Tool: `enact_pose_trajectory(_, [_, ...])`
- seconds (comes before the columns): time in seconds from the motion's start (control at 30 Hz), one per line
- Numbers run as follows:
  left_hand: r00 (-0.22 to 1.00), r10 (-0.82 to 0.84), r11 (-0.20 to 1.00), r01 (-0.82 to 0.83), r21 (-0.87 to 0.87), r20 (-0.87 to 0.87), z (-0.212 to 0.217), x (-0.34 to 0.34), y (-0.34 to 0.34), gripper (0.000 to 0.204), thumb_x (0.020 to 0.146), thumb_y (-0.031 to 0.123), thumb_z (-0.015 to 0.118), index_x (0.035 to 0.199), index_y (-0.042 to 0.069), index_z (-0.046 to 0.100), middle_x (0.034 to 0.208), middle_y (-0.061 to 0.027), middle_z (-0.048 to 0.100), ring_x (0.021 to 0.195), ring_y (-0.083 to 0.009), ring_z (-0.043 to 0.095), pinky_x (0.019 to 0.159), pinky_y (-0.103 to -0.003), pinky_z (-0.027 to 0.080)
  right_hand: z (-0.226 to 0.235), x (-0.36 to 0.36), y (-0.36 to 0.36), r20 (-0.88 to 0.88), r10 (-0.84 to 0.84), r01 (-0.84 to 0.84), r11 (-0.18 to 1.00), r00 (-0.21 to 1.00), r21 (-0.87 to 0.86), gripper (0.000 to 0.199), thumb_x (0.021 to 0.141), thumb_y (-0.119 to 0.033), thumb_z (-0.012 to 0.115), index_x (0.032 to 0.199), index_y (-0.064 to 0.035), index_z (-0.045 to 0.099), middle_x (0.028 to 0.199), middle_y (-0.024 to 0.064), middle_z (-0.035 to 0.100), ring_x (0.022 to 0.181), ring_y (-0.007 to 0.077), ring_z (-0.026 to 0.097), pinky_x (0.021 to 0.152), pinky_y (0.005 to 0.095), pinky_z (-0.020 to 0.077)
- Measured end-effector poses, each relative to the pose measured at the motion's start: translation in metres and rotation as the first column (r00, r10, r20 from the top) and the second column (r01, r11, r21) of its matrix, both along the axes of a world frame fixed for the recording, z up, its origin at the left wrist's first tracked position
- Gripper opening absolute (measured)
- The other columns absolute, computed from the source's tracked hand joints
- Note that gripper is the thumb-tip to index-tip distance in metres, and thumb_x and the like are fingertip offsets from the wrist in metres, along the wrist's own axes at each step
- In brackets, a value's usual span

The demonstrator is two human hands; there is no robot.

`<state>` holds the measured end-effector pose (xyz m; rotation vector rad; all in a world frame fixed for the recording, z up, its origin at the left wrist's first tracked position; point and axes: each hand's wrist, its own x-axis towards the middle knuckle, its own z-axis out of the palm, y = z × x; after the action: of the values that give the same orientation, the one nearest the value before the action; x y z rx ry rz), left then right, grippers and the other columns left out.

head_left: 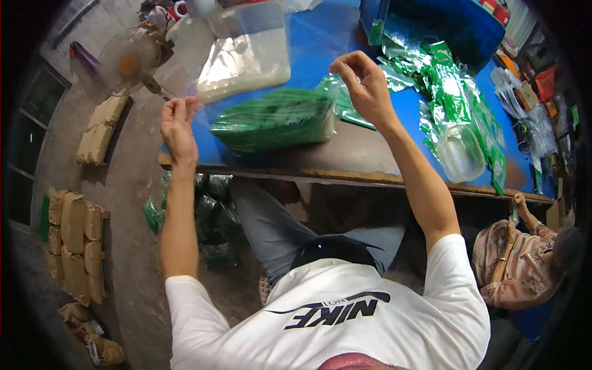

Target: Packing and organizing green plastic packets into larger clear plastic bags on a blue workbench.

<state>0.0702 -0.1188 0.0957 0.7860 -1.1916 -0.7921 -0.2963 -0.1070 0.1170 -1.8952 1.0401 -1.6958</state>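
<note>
My left hand (179, 126) and my right hand (365, 83) are raised over the blue table (320, 37), each pinching an upper edge of a large clear plastic bag (246, 92) stretched between them. A stack of green foil packets (274, 120) shows through the lower part of the bag; I cannot tell whether it lies inside the bag or behind it on the table. Behind the bag stands a clear tub (246, 55) with white contents.
Loose green foil packets (450, 92) and a clear plastic cup (462, 154) lie on the table's right side. Another person (518, 259) sits at lower right. A fan (129, 58) stands at far left. Brown parcels (74, 240) and green bundles (209, 209) rest on the floor.
</note>
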Motion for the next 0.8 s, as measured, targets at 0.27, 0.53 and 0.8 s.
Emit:
enact_pose_trajectory(0.27, [0.888,0.452,0.889,-0.442,-0.12,0.084,-0.011,-0.071,-0.046,0.017,0.106,0.016,0.043,0.102,0.0,0.044,0.078,-0.0056,0.051,0.06,-0.0146,0.051,0.059,-0.031,0.047,-0.042,0.038,-0.065,0.389,-0.295,0.253,0.955,0.873,0.156,0.017,0.104,-0.015,0.045,0.1,0.0011,0.047,0.067,0.0051,0.056,0.061,0.0109,0.055,0.057,0.0288,0.0462])
enact_pose_trajectory(0.53, [0.703,0.697,0.717,-0.684,-0.138,0.138,-0.105,-0.06,0.051,0.017,0.104,0.018,0.05,0.099,0.003,0.046,0.073,0.0009,0.046,0.061,-0.0068,0.042,0.054,-0.022,0.037,-0.113,0.044,0.044,0.517,-0.165,-0.064,0.916,0.84,0.396,0.042,0.101,-0.029,0.06,0.068,-0.0092,0.042,0.057,-0.0052,0.043,0.051,0.0031,0.04,0.043,0.023,0.0306])
enact_pose_trajectory(0.8, [0.728,0.448,0.766,-0.612,0.199,0.519,-0.114,-0.029,0.077,0.024,0.102,0.017,0.053,0.092,-0.004,0.054,0.073,-0.0067,0.057,0.063,-0.0159,0.054,0.058,-0.03,0.043,-0.135,0.041,0.057,0.37,-0.239,-0.014,0.824,0.898,0.567,0.045,0.101,-0.031,0.058,0.065,-0.0069,0.045,0.056,-0.0033,0.042,0.051,0.0045,0.039,0.043,0.027,0.0313])
